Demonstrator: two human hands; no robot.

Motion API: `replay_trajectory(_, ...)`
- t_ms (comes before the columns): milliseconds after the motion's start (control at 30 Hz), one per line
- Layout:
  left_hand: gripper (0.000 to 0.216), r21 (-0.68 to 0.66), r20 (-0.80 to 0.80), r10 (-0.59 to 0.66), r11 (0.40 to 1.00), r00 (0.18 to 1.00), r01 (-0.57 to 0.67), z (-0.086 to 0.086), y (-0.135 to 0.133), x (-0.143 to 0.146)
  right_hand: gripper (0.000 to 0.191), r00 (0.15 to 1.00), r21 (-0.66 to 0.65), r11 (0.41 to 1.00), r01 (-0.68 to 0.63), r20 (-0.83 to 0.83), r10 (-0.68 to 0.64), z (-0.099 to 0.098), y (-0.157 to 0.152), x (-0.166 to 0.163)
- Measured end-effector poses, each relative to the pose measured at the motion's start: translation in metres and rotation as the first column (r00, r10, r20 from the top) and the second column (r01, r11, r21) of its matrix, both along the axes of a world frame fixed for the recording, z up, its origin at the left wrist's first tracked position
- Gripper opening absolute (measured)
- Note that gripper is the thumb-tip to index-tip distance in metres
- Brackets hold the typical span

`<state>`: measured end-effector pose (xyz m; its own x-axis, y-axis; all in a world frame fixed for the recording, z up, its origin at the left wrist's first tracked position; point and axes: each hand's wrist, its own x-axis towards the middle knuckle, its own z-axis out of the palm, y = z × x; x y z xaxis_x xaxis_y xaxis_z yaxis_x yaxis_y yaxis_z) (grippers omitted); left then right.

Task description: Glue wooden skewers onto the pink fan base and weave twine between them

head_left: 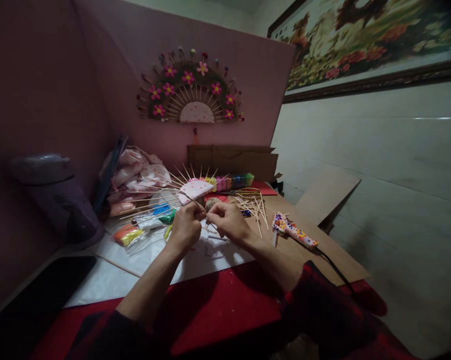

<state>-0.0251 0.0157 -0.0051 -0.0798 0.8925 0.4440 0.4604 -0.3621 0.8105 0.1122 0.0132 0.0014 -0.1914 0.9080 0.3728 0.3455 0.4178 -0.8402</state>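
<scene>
Fingertips of my left hand (186, 225) and my right hand (231, 222) nearly meet over the white sheet, both closed in a pinch on a thin brown length of twine (190, 198). Just behind them sits a spotted pink half-disc (195, 189), with thin wooden sticks (155, 191) fanning out from it to the left and back. The twine runs up across its front edge; whether it is tied to a stick I cannot tell. A ball of twine (212, 202) lies right behind my fingers, partly hidden.
Bags of coloured clay (127, 234) lie left, near a tumbler (56, 200) and a dark tablet-like slab (47, 285). Loose sticks (261, 212) and a patterned glue gun (295, 231) with a cord lie right. A finished flowered fan (189, 92) hangs on the pink panel.
</scene>
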Motion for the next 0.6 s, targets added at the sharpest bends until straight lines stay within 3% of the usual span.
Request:
replay_trajectory(100, 0.008, 0.010, -0.033, -0.003, 1.000, 0.999, 0.003, 0.003, -0.004, 0.002, 0.008, 0.959, -0.286, 0.939, -0.193, -0.256, 0.119, 0.003, -0.001, 0.000)
replay_trajectory(200, 0.005, -0.019, 0.060, -0.022, 1.000, 0.998, 0.023, 0.002, -0.002, 0.001, 0.005, 0.923, -0.334, 0.901, -0.278, -0.353, 0.154, 0.004, -0.001, -0.001)
replay_trajectory(367, 0.012, -0.124, 0.328, -0.066, 0.986, 0.942, 0.113, 0.002, 0.001, -0.002, 0.017, 0.943, -0.181, 0.963, -0.202, -0.300, 0.141, 0.001, 0.000, -0.002)
replay_trajectory(600, 0.010, -0.176, 0.439, -0.021, 0.978, 0.898, 0.109, 0.013, -0.004, 0.001, 0.020, 0.986, 0.184, 0.973, -0.141, -0.062, 0.155, -0.002, -0.003, 0.000)
